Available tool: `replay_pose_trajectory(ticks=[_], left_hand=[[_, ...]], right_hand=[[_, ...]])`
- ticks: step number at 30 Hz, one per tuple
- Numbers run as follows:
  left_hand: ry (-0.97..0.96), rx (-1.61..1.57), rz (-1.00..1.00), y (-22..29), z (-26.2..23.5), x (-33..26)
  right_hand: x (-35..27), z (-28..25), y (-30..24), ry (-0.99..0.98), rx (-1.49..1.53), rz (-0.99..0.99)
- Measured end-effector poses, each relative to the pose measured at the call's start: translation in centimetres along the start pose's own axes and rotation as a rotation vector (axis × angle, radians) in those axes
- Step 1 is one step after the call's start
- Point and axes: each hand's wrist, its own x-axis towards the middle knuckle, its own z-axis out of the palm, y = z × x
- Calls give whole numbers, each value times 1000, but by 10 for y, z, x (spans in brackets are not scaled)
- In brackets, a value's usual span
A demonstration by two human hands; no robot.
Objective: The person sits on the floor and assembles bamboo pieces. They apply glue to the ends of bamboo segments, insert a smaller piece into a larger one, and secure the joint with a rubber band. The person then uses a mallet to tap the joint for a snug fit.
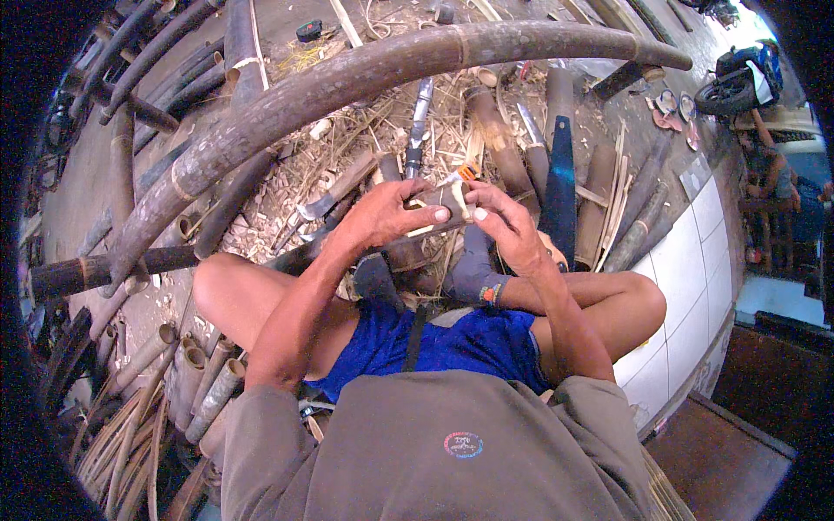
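Observation:
Above my crossed legs, a short piece of dark bamboo with pale cut ends is held between my two hands. My left hand is closed round its left part, with the thumb on top. At its right end, the fingers and thumb of my right hand pinch the piece; part of that grip is hidden. A small orange-and-white tube or packet shows just beyond the fingers; whether it touches them I cannot tell.
A long curved bamboo pole arches across the far side. Beyond my hands lie a saw, a knife, a curved-bladed knife and wood shavings. Bamboo lengths stand at left; sandals and white tiles lie right.

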Motion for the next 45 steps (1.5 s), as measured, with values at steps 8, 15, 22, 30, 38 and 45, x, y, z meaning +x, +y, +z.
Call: replay_pose_trajectory(ticks=[8,15,22,30,38,45], left_hand=[[33,126,-12,11,8,-4],[33,185,18,13,9,-6],[62,187,6,5,15,-4],[53,165,-29,1,14,-3],[52,198,-28,5,13,-4],[45,186,4,6,13,-3]], right_hand=[[1,7,2,90,-116,-13],[0,7,1,75,-146,-62],[-2,5,0,52,-128,-50],[-1,6,-4,48,-115,-34],[-1,4,-1,44,-72,-11],[-1,3,0,14,-145,-36]])
